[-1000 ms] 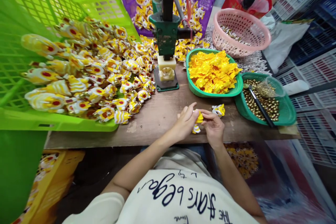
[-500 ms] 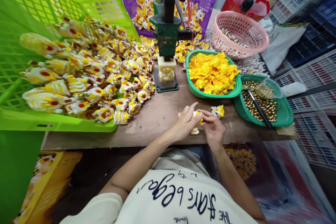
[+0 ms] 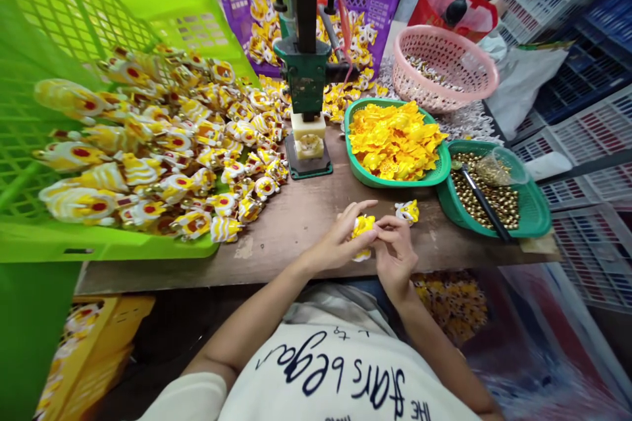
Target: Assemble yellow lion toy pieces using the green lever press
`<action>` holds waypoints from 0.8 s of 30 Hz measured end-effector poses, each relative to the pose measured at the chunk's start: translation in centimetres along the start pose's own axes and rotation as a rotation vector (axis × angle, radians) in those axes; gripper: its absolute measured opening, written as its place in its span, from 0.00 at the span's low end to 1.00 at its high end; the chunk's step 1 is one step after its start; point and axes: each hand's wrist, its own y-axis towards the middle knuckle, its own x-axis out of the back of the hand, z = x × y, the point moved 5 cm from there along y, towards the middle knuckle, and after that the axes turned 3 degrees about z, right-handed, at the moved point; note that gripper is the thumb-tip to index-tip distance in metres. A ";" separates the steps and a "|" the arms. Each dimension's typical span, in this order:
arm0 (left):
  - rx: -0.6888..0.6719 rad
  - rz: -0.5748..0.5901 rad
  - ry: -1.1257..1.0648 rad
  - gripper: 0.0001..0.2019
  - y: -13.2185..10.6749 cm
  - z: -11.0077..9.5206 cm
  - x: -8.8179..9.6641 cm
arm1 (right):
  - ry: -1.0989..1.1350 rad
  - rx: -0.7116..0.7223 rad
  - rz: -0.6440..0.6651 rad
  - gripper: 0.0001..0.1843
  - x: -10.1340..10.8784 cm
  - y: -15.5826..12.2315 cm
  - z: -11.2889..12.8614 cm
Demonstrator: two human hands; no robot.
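Together, my left hand point(image 3: 336, 242) and right hand point(image 3: 395, 251) pinched one small yellow toy point(image 3: 363, 226) just above the surface point(image 3: 296, 220), in front of the press point(image 3: 306, 75). Beyond my hands lay a second toy point(image 3: 407, 211), right of the press's front. Farther back, right of the press, a green tray point(image 3: 368, 177) held yellow parts; left of the press sprawled a toy heap point(image 3: 197, 145).

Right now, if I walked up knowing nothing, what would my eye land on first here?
Most likely the big heap of yellow-and-white toy figures spilling from the lime-green crate on the left. Next, the dark green press at the back middle, with a green tray of bright yellow parts to its right. Near the front edge, the left hand and right hand together pinch a small yellow toy.
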 end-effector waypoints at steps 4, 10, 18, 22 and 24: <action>0.098 -0.046 -0.248 0.28 0.4 1.7 0.7 | -0.033 0.034 0.055 0.09 -1.4 1.5 0.2; 0.105 -0.401 -0.480 0.26 1.3 2.9 4.0 | 0.050 -0.145 0.246 0.26 -4.4 2.2 -0.7; 0.144 -0.450 -0.312 0.23 1.1 1.9 6.1 | 0.703 -0.658 0.224 0.28 -8.6 1.4 -4.7; 0.080 -0.390 -0.075 0.21 1.2 1.6 7.6 | 1.169 -0.995 0.154 0.14 -9.3 2.2 -5.0; 0.063 -0.390 -0.020 0.20 1.5 1.9 8.3 | 1.264 -1.157 0.142 0.13 -9.6 2.5 -4.9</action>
